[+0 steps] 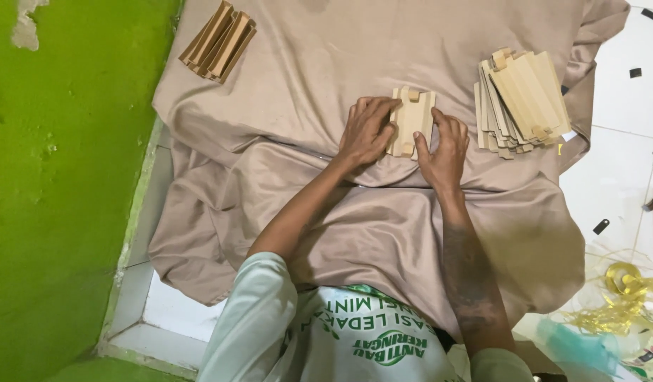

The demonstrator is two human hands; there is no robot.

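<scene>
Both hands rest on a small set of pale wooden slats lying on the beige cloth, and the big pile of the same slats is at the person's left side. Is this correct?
Not quite. The big pile of pale wooden slats lies at the person's right side, as the head view shows. The rest holds: the left hand and right hand rest on the small set of pale wooden slats on the beige cloth.

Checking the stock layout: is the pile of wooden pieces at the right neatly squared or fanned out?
Fanned out. The pile of wooden pieces lies on the beige cloth with the edges of its lower pieces splayed to the left, not aligned.
</scene>
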